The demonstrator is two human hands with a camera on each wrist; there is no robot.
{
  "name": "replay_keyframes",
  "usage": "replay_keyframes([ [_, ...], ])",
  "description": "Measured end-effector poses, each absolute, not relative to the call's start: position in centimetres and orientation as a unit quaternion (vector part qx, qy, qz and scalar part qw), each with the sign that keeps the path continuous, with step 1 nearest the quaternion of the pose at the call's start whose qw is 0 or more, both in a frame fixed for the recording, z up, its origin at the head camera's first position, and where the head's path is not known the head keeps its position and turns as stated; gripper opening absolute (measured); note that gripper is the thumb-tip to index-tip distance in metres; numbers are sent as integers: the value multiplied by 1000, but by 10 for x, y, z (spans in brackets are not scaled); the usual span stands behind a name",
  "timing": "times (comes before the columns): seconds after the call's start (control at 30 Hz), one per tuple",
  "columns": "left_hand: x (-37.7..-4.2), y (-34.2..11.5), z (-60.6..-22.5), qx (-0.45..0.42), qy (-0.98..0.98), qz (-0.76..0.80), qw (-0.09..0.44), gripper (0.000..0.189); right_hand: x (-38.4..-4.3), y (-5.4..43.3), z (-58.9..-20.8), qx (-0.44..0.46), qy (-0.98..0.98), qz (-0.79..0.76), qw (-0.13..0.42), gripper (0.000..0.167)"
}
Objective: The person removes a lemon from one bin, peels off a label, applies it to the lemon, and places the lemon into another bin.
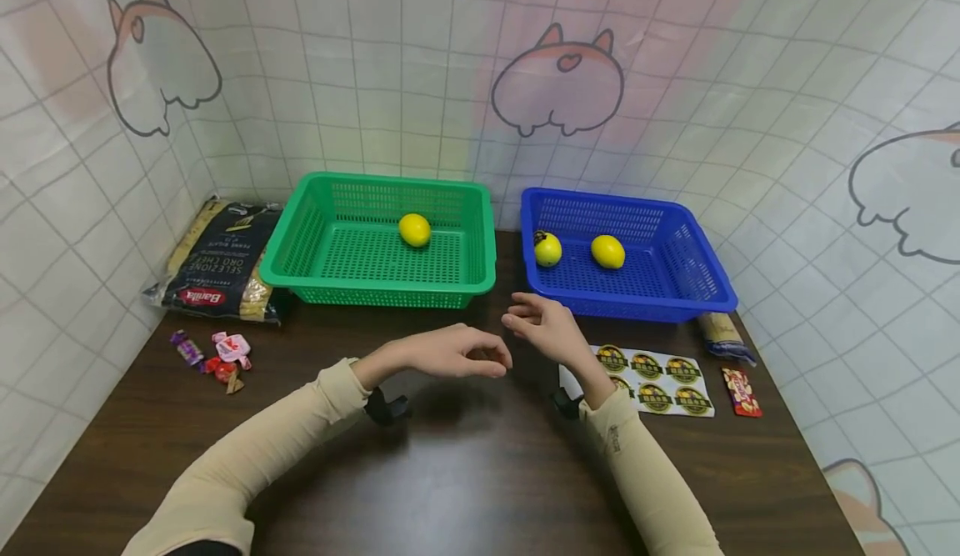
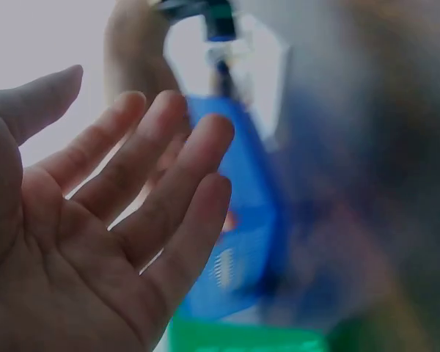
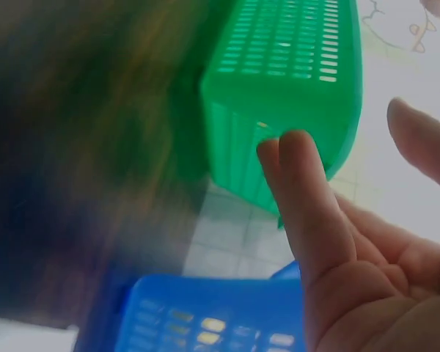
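My left hand (image 1: 450, 351) hovers over the table in front of the green basket (image 1: 378, 298), palm bare and fingers loosely extended in the left wrist view. Close by, my right hand (image 1: 551, 329) hangs near the front left corner of the blue basket (image 1: 630, 304), its fingers slightly bent around nothing. One yellow lemon (image 1: 415, 230) lies in the green basket. Inside the blue basket are another lemon (image 1: 608, 252) and a rounder yellow-green fruit (image 1: 547, 249) with a dark mark on top. Below the blue basket lies a sheet of round stickers (image 1: 654, 383), partly covered by the right wrist.
A bag of penne pasta (image 1: 225, 260) stands left of the green basket. Several wrapped candies (image 1: 231, 346) lie in front of it. At the right are a red packet (image 1: 742, 392) and a tan and blue package (image 1: 724, 338) partly under the blue basket. Patterned curtains enclose the table.
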State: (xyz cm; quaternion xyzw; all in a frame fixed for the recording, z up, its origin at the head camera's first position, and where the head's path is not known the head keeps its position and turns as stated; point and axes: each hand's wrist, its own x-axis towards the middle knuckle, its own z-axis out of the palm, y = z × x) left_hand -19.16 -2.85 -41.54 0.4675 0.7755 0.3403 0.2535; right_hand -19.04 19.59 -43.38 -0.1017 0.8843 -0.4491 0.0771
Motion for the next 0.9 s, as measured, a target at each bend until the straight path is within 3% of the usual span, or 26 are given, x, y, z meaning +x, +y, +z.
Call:
replay_keyframes([
  [0.37, -241, -59, -358, 417, 788, 399, 215, 33, -220, 164, -422, -50, 866, -496, 40, 64],
  [0.63, -279, -80, -340, 364, 813, 409, 199, 37, -235, 149, -433, -33, 858, -513, 3, 66],
  [0.9, -326, -106, -335, 305, 858, 371, 181, 42, -236, 144, -433, -22, 835, -550, 22, 62],
])
